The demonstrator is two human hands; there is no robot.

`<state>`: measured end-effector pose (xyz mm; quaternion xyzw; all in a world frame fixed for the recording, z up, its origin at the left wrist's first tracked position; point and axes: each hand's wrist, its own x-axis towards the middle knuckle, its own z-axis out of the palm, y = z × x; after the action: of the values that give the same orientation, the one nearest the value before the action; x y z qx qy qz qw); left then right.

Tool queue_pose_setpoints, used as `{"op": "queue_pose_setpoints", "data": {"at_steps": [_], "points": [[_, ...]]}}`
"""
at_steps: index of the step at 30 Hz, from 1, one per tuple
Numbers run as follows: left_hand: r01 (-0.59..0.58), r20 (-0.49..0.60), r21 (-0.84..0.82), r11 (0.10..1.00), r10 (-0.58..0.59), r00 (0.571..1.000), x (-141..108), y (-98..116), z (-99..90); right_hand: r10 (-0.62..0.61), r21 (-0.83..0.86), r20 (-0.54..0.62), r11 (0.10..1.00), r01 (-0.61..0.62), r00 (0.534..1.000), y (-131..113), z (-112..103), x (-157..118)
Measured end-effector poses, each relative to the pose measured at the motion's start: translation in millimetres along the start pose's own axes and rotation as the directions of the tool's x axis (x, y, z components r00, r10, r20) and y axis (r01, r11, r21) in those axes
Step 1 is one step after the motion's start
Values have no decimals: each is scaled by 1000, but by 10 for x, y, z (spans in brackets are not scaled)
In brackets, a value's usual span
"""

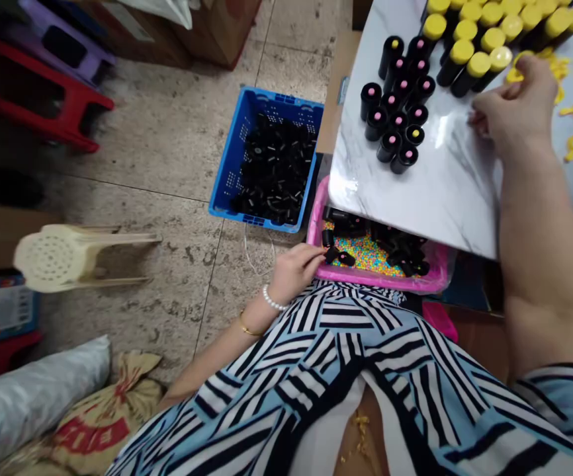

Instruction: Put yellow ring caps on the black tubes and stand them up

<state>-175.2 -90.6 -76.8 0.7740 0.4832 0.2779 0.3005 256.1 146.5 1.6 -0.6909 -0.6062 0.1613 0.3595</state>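
At the left rim of the pink basin [386, 280], my left hand [297, 266] has its fingers pinched at a small black tube [331, 254]. Inside the basin lie more black tubes and many tiny multicoloured balls [366, 254]. Over the marble-patterned table, my right hand [522, 109] is curled, its fingertips beside yellow ring-shaped pieces [557, 68]. What those fingers hold, if anything, I cannot make out. To the left of that hand stand black tubes with yellow caps [478, 65]. Nearer the table's left edge are uncapped upright black tubes [398, 120], showing pink or yellow dots inside.
A blue crate [227, 173] full of black parts stands on the floor left of the table [455, 192]. Farther left are a cream stool [51, 258], a red stool [71, 125] and a tied sack [112, 413]. Cardboard boxes [207, 30] line the back.
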Motion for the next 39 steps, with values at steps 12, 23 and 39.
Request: {"op": "queue_pose_setpoints", "data": {"at_steps": [12, 23, 39], "points": [[-283, 410, 406, 869, 104, 906, 851, 145, 670, 135, 283, 35, 949, -140, 990, -868, -590, -2182], [-449, 588, 195, 872, 262, 765, 1054, 104, 723, 142, 279, -2, 951, -136, 990, -864, -905, -2478], [-391, 739, -162, 906, 374, 561, 1041, -17, 1019, 139, 311, -29, 943, -123, 990, -952, -949, -2387]]}}
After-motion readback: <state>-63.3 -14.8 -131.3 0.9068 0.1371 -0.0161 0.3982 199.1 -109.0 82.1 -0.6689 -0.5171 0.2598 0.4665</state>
